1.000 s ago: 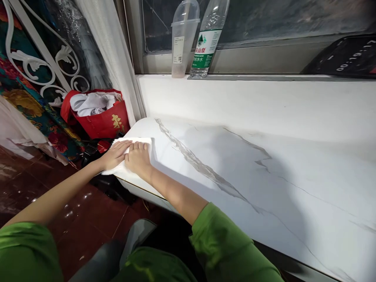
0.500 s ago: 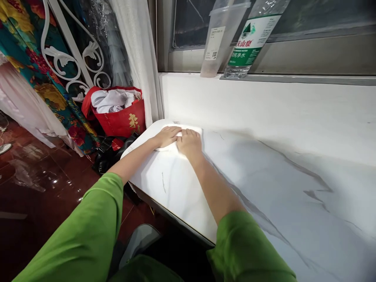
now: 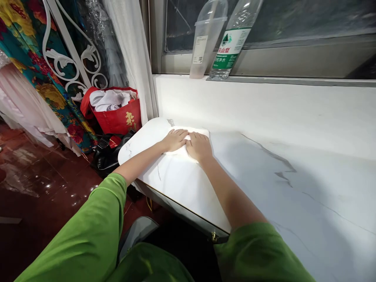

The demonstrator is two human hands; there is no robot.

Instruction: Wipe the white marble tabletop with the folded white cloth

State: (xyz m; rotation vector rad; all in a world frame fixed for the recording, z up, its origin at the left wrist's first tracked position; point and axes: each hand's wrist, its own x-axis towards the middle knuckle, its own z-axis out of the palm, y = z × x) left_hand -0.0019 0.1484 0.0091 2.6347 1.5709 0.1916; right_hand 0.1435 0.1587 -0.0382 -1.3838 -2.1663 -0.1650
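Note:
My left hand (image 3: 175, 140) lies flat on a folded white cloth (image 3: 180, 151), its fingers stretched out toward the right. Beside it my right hand (image 3: 200, 145) presses down on the same cloth, fingers extended, with the fingertips of both hands nearly meeting. Much of the cloth is hidden under the palms; its edges show around them. It rests on a white marble-patterned table (image 3: 164, 176), near the rounded far-left end.
A clear plastic cup with a domed lid (image 3: 202, 43) and a water bottle (image 3: 232, 47) stand on the window ledge. Left of the table are a red bag (image 3: 117, 117) with white fabric, a black bag (image 3: 105, 156) and a white curtain (image 3: 129, 47). A grey seat (image 3: 136, 231) shows below.
Both hands have slid with the cloth a little to the right over the table, staying flat on it. The camera view has also shifted slightly to the right.

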